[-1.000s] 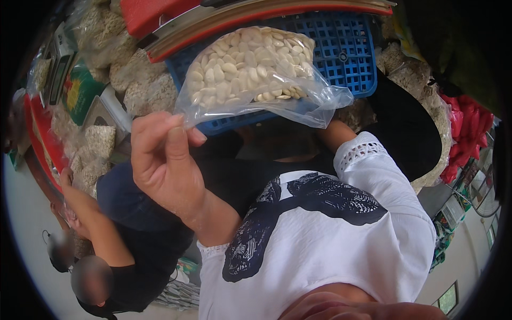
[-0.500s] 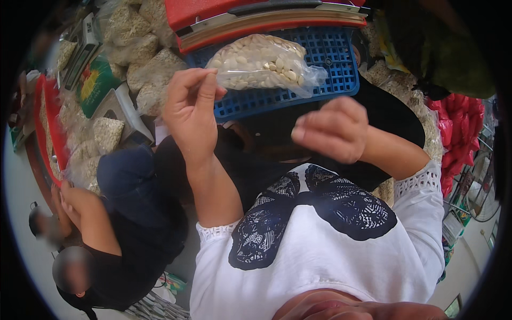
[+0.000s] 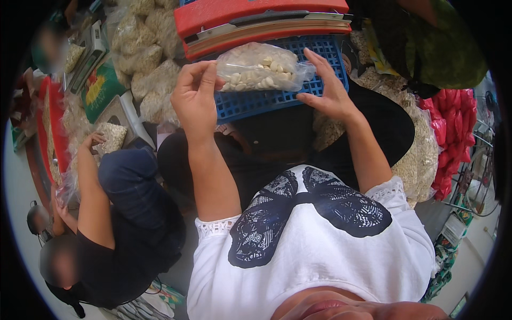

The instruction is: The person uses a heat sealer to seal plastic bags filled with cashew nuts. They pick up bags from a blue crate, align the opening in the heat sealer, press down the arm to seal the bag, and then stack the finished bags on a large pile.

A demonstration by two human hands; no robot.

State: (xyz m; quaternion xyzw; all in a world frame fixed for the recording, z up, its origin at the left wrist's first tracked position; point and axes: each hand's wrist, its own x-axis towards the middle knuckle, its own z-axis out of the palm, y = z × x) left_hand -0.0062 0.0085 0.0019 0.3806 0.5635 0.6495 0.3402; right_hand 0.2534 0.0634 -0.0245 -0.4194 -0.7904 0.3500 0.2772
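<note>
A clear plastic bag of pale, flat seeds or beans (image 3: 258,68) lies over a blue plastic basket (image 3: 250,104) in front of me. My left hand (image 3: 196,93) pinches the bag's left end between thumb and fingers. At the other end, my right hand (image 3: 328,88) is open, thumb and fingers spread around the bag's loose, crumpled tip. Whether its fingertips touch the plastic I cannot tell. Right behind the bag stands a red box-shaped device with a dark handle (image 3: 266,21), resting on the basket.
Several filled clear bags (image 3: 146,64) are heaped at the left, beside scales (image 3: 125,117) and a green package (image 3: 101,88). A seated co-worker (image 3: 133,213) in dark clothes reaches toward a bag there. Pink-red bags (image 3: 453,138) are stacked at the right, next to more filled clear bags (image 3: 418,144).
My right hand has moved up to the bag's right end and spread its fingers. My left hand keeps its pinch. The co-worker's hand has reached up to a filled bag.
</note>
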